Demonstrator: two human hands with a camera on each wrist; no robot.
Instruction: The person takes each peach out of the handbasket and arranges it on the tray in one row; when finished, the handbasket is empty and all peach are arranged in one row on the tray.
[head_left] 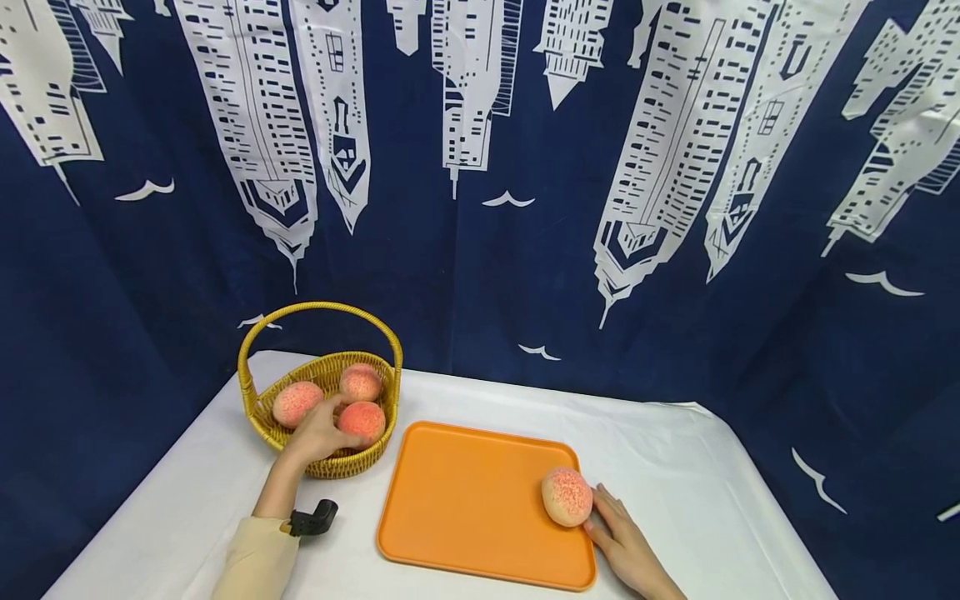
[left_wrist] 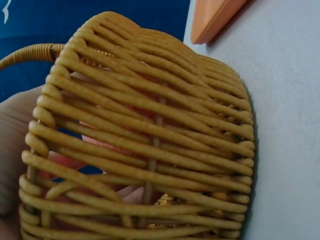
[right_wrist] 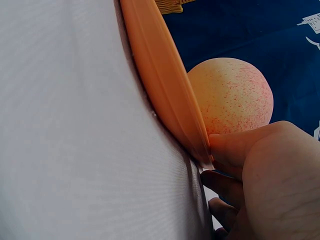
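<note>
Inside the wicker basket point(head_left: 333, 467), my left hand point(head_left: 318, 429) grips a pink peach point(head_left: 363, 423), its thumb on the near side and fingers over the far side. Two more peaches lie around it, one at the left point(head_left: 297, 404) and one at the back point(head_left: 361, 382). In the left wrist view the woven basket wall point(left_wrist: 150, 135) hides most of that hand. My right hand point(head_left: 624, 537) holds the right edge of the orange tray point(head_left: 472, 500), thumb on the rim point(right_wrist: 175, 90). Just beside that thumb, a pale peach with pink speckles point(head_left: 567, 497) rests on the tray.
The basket's tall arched handle point(head_left: 322, 306) rises above the fruit. A white cloth point(head_left: 667, 475) covers the table. Behind it hangs a dark blue curtain point(head_left: 480, 275) printed with white buildings. A black wrist camera point(head_left: 315, 518) sticks out from the left sleeve.
</note>
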